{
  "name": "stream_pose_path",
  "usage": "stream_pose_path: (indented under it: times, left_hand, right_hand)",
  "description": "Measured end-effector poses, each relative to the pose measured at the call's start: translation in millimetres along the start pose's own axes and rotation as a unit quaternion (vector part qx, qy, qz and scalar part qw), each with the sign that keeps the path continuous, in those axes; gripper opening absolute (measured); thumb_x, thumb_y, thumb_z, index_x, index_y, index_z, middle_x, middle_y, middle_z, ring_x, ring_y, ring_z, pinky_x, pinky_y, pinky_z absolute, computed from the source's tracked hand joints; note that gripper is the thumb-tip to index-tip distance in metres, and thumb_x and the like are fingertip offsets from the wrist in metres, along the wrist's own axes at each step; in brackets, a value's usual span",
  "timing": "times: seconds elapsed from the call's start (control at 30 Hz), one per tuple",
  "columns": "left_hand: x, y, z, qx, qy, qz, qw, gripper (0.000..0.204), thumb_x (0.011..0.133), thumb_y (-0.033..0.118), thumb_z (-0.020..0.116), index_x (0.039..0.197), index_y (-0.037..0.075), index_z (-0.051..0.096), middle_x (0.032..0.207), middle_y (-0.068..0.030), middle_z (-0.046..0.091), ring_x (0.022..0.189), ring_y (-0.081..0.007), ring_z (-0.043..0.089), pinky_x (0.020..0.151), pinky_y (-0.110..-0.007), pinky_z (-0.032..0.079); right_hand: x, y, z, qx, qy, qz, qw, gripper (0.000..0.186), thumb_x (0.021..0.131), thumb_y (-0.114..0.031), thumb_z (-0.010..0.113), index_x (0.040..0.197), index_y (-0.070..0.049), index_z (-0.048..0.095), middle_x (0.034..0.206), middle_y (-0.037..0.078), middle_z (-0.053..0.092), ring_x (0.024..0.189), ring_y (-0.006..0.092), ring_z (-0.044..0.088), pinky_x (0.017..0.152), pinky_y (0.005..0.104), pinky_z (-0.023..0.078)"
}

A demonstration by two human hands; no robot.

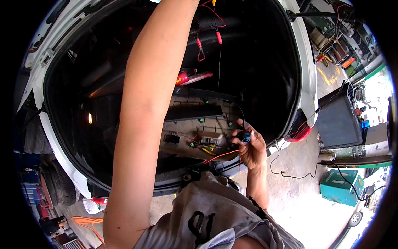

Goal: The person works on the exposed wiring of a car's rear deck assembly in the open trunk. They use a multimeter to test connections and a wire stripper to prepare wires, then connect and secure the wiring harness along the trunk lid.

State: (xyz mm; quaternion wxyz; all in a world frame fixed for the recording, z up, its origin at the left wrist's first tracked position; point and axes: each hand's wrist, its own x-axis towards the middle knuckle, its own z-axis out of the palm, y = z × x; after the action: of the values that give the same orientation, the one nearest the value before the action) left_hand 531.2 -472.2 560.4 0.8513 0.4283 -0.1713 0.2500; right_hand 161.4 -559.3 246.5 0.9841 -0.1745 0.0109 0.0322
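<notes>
My right hand (251,147) grips a small black round part (246,137) with blue on it and a thin cable, over the right side of the open trunk's floor. My left forearm (147,95) reaches up across the trunk, and its hand is out of view past the top edge. Red connectors (219,37) hang on wires near the top. A red tool (201,76) lies behind my arm. The beige panel (178,147) in the trunk floor holds green clips (207,101), a small boxy part (210,137) and yellow-handled pliers or similar (209,150).
The white car body (308,95) rings the trunk. At the right are a grey case or panel (338,116), a teal box (338,186) and wires over the floor (286,191). At the left are stacked tyres (56,184) and an orange hose (85,223).
</notes>
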Motion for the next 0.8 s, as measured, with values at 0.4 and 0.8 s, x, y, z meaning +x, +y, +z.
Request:
stream_pose_path:
  times: [0.4, 0.8]
  left_hand:
    - [14, -11, -10, 0.165, 0.071, 0.097, 0.979, 0.021, 0.079, 0.002, 0.048, 0.074, -0.007, 0.067, 0.068, -0.0219, 0.067, 0.063, -0.0359, 0.067, 0.064, -0.046, 0.053]
    - [-11, -3, -28, 0.11, -0.034, 0.132, 0.984, 0.024, 0.092, 0.007, 0.063, 0.073, -0.006, 0.066, 0.057, -0.0122, 0.061, 0.05, -0.0217, 0.062, 0.051, -0.037, 0.047]
  right_hand:
    - [2, 16, 5, -0.118, 0.039, -0.02, 0.992, 0.033, 0.097, -0.023, 0.062, 0.123, -0.005, 0.051, 0.11, 0.024, 0.063, 0.073, 0.0212, 0.066, 0.05, 0.0191, 0.048]
    - [0, 29, -13, -0.113, 0.061, 0.0, 0.992, 0.028, 0.095, -0.017, 0.066, 0.116, -0.001, 0.055, 0.104, 0.019, 0.067, 0.087, 0.023, 0.066, 0.077, 0.0298, 0.056]
